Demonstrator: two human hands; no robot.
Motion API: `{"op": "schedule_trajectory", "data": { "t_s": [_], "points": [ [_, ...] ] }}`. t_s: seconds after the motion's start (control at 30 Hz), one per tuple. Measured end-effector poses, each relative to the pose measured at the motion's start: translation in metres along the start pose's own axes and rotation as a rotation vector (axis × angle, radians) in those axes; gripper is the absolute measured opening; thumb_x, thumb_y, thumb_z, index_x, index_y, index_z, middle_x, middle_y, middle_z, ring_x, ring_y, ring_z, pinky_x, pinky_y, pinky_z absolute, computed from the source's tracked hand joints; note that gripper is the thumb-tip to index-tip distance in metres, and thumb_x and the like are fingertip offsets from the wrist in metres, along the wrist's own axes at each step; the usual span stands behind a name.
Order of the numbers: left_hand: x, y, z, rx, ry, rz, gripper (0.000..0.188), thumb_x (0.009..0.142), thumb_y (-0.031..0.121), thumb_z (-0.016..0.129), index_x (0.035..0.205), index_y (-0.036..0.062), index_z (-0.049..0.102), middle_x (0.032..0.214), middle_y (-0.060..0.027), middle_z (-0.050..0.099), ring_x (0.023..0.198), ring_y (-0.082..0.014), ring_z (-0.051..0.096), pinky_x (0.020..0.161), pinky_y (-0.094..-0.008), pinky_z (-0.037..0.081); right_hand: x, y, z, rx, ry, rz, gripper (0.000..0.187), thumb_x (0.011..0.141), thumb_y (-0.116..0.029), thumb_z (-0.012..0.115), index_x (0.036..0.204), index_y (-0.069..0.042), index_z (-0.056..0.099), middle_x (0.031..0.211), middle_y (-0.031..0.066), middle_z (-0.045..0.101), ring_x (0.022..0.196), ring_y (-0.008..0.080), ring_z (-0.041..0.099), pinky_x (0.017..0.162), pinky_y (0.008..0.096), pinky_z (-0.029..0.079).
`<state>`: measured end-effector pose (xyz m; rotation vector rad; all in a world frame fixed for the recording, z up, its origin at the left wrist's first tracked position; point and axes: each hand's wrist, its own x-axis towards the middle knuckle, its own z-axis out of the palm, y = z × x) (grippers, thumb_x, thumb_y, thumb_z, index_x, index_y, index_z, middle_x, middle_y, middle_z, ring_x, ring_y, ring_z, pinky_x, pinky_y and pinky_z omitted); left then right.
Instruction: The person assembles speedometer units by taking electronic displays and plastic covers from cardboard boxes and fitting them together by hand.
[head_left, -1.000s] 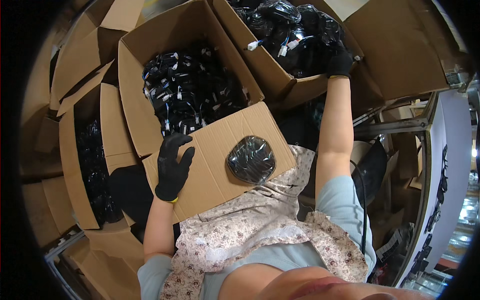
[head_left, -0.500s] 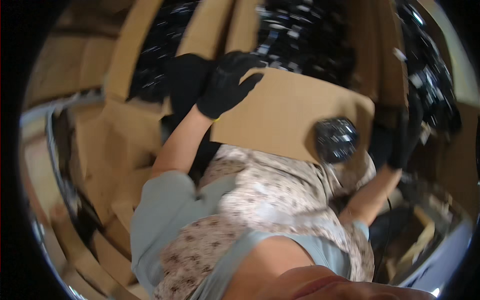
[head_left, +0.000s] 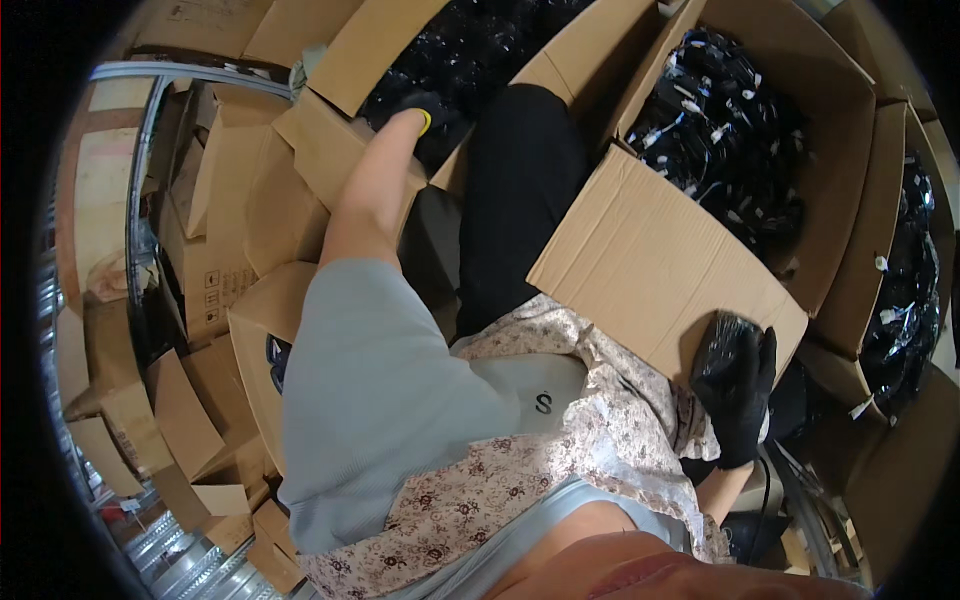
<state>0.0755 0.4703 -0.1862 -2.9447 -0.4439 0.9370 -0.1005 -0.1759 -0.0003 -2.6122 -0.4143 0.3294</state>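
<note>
My left arm reaches out to the far left, and my black-gloved left hand is down in a carton of shiny black plastic-wrapped bundles. Its fingers blend into the black contents and cannot be made out; a yellow cuff edge shows at the wrist. My right hand, also gloved in black, is closed round the side of a rounded, shiny black plastic-wrapped bundle. That bundle rests on a cardboard flap that lies across my lap.
A large open carton ahead to the right holds black cables with white connectors. Another carton with similar wrapped goods stands at the far right. Cardboard boxes and a metal frame crowd my left side.
My left hand has gone from the cardboard flap into the far-left carton. My right hand has come from the right-hand carton onto the wrapped bundle. The view has turned.
</note>
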Motion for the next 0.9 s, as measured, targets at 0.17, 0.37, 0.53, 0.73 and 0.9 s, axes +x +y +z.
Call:
{"op": "schedule_trajectory", "data": {
  "t_s": [0.17,0.37,0.53,0.73,0.9],
  "points": [
    [0.005,-0.018,0.016,-0.104,-0.087,0.267,0.051,0.089,0.042,0.057,0.121,0.0036,0.064,0.125,-0.0180,0.063,0.116,-0.0334,0.058,0.099,-0.0408,0.044,0.012,-0.003,0.001,-0.024,0.066,-0.048,0.095,0.064,-0.025,0.086,0.144,-0.004,0.039,0.148,0.0282,0.030,0.133,0.0443,0.037,0.109,0.0465,0.035],
    [-0.023,0.042,0.010,-0.625,0.098,0.070,0.039,0.095,0.035,0.047,0.115,0.0087,0.068,0.121,-0.0183,0.063,0.111,-0.0351,0.059,0.095,-0.0424,0.045,0.021,-0.004,0.000,0.059,0.110,-0.007,0.098,0.057,-0.030,0.089,0.139,-0.003,0.043,0.145,0.0291,0.033,0.126,0.0446,0.044,0.105,0.0460,0.039],
    [0.000,0.040,-0.014,-0.170,0.201,0.129,0.036,0.095,0.032,0.048,0.112,0.0071,0.068,0.116,-0.0173,0.065,0.111,-0.0324,0.059,0.095,-0.0401,0.045,0.020,-0.021,0.011,-0.134,0.169,0.131,0.108,0.047,-0.035,0.092,0.140,-0.012,0.043,0.144,0.0315,0.032,0.125,0.0527,0.040,0.100,0.0544,0.040],
    [-0.036,0.092,-0.064,-0.686,1.109,0.239,0.025,0.094,0.020,0.053,0.109,0.0046,0.067,0.110,-0.0151,0.065,0.111,-0.0279,0.059,0.093,-0.0367,0.046,0.022,-0.001,0.006,0.390,0.376,0.128,0.101,0.059,-0.024,0.084,0.146,-0.009,0.034,0.145,0.0223,0.035,0.131,0.0367,0.042,0.107,0.0477,0.038],
    [-0.135,0.232,-0.165,-0.542,1.038,0.861,0.026,0.095,0.013,0.055,0.118,0.0058,0.064,0.120,-0.0127,0.062,0.113,-0.0267,0.057,0.096,-0.0357,0.045,0.067,0.015,-0.002,1.298,0.514,0.183,0.093,0.072,-0.020,0.072,0.152,-0.016,0.023,0.153,0.0090,0.031,0.137,0.0310,0.037,0.111,0.0453,0.035]
  ]
}}
